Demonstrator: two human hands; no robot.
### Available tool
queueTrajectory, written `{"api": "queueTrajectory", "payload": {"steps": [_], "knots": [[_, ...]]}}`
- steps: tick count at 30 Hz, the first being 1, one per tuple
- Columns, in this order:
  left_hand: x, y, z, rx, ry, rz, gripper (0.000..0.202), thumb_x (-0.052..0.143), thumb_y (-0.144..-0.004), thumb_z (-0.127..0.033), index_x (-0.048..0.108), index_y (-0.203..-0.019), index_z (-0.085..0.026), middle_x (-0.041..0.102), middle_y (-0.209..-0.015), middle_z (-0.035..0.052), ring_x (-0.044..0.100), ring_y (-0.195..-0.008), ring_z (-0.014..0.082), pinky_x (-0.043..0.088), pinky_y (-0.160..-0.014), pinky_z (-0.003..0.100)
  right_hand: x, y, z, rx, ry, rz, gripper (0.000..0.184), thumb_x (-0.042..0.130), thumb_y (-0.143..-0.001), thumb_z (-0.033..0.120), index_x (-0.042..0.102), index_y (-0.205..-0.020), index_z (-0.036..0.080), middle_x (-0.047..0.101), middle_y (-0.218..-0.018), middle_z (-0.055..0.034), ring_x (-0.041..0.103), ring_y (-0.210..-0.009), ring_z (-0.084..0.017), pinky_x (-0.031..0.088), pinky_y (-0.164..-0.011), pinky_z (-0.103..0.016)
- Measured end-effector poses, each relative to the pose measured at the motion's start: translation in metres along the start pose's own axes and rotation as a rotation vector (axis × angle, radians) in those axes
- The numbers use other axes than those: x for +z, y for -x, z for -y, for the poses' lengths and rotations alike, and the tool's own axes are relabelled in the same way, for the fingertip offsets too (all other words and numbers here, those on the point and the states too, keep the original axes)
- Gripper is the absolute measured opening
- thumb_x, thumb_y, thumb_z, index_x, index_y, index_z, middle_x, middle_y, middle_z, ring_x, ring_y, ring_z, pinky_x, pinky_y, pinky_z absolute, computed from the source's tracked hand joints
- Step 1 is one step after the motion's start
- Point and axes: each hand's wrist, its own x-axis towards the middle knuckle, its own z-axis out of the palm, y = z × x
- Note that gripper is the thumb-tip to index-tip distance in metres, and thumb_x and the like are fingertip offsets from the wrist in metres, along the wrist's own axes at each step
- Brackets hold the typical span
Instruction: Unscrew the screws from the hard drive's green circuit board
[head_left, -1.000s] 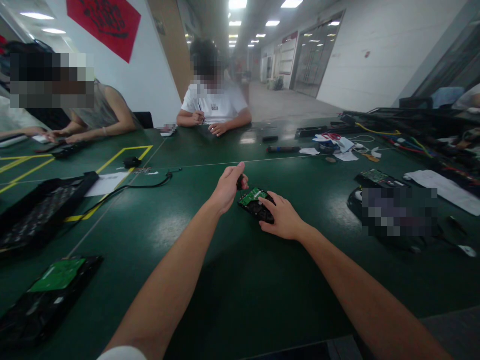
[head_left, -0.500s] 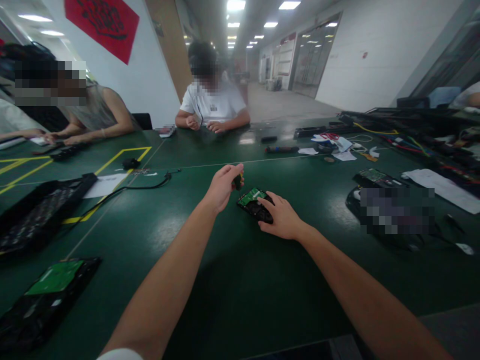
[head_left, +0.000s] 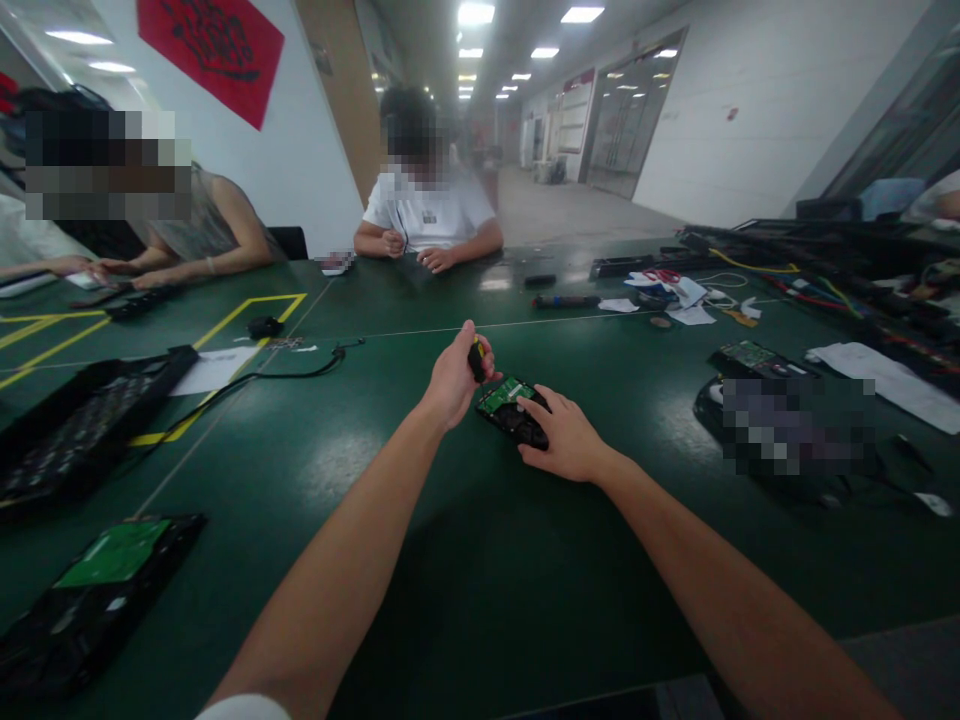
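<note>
My left hand (head_left: pixel 454 375) is closed around the black-and-yellow handle of a screwdriver (head_left: pixel 477 361). Its shaft is hard to make out, but the fist sits just at the upper left of a hard drive (head_left: pixel 504 398). The drive lies on the green tabletop (head_left: pixel 480 560) with its green circuit board facing up. Over the drive's right side, my right hand (head_left: pixel 564 432) grips it, thumb at the near edge and fingers across the top. Part of the black casing is hidden under those fingers.
A second drive-like unit with a green board (head_left: pixel 112 555) lies at near left, beyond it a black tray (head_left: pixel 82 420) and a black cable (head_left: pixel 292 375). At right are another board (head_left: pixel 757 358), a white sheet (head_left: pixel 892 385) and bundled wires. Two people sit across the table.
My left hand has turned, thumb higher, showing more of the screwdriver handle, and has shifted slightly right. My right hand stays on the hard drive.
</note>
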Motion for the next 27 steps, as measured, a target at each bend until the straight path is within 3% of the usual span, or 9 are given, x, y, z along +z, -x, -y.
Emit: {"api": "queueTrajectory", "payload": {"steps": [4,9,18,22,27], "knots": [[-0.001,0.001,0.002,0.065,-0.083,0.022,0.044,0.079,-0.087,-0.058,0.054,-0.088,-0.022,0.054,-0.071,-0.0039,0.052,-0.061,0.0115,0.055,-0.071,0.030,0.000,0.000,0.001,-0.013,0.012,-0.003,0.085,0.071,-0.089,0.057,0.044,-0.161,0.019,0.034,-0.168,-0.0234,0.041,-0.150,-0.046,0.032,-0.122,-0.063],[-0.005,0.001,0.004,0.087,-0.031,0.040,0.041,0.080,-0.087,-0.053,0.053,-0.092,-0.022,0.061,-0.082,-0.0021,0.059,-0.065,0.0123,0.056,-0.074,0.033,0.000,0.000,0.000,0.004,-0.004,0.007,0.085,0.070,-0.089,0.059,0.044,-0.161,0.021,0.032,-0.170,-0.0215,0.039,-0.151,-0.046,0.030,-0.123,-0.064],[-0.010,-0.004,0.000,0.076,-0.152,0.056,0.032,0.077,-0.087,-0.049,0.077,-0.089,-0.017,0.066,-0.096,0.0066,0.060,-0.082,0.0168,0.055,-0.077,0.031,0.001,0.001,-0.002,-0.011,-0.014,-0.003,0.086,0.068,-0.090,0.061,0.042,-0.162,0.022,0.031,-0.171,-0.0210,0.035,-0.154,-0.045,0.030,-0.124,-0.063],[-0.007,-0.001,-0.001,0.010,-0.093,0.088,0.028,0.076,-0.088,-0.045,0.076,-0.095,-0.017,0.065,-0.084,0.0043,0.061,-0.076,0.0170,0.055,-0.077,0.033,0.002,0.001,-0.002,0.002,-0.011,-0.010,0.084,0.068,-0.090,0.062,0.044,-0.162,0.023,0.032,-0.170,-0.0205,0.038,-0.153,-0.045,0.030,-0.123,-0.064],[-0.006,-0.004,0.003,-0.028,0.018,0.003,0.041,0.064,-0.095,-0.059,0.065,-0.089,-0.019,0.056,-0.072,0.0005,0.057,-0.067,0.0155,0.057,-0.075,0.034,-0.001,0.001,0.000,0.001,-0.007,0.004,0.086,0.071,-0.089,0.060,0.045,-0.161,0.021,0.032,-0.170,-0.0215,0.038,-0.152,-0.045,0.030,-0.124,-0.062]]}}
